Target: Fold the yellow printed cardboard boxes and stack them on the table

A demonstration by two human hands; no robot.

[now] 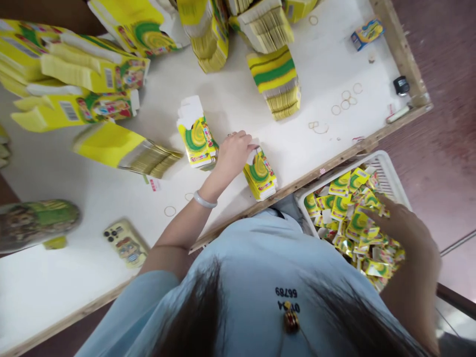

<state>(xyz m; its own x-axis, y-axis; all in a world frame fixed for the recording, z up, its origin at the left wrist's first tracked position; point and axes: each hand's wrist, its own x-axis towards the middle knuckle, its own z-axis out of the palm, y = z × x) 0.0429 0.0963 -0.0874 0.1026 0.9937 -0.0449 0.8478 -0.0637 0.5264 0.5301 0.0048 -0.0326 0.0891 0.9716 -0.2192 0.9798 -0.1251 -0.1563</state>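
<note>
My left hand [234, 151], with a pale bangle on its wrist, has its fingers pinched at the upper end of a small stack of yellow-and-green cartons [261, 176] near the table's front edge. The top carton's white flap shows beside the fingertips. Just left of that hand lies another small stack of the same cartons [196, 141], its white flaps standing out. On the right, my right hand [411, 238] is over a white plastic basket [388, 166] heaped with small yellow packets [359, 223]. Motion smears its fingers, so what they hold is unclear.
Bundles of flat yellow cartons [275, 82] lie along the table's far side and left. Rubber bands [335, 110], a small blue box [367, 33] and a black object [401, 85] lie at the right. A phone [126, 243] and a jar [37, 223] are at left. A wooden rim [372, 141] edges the table.
</note>
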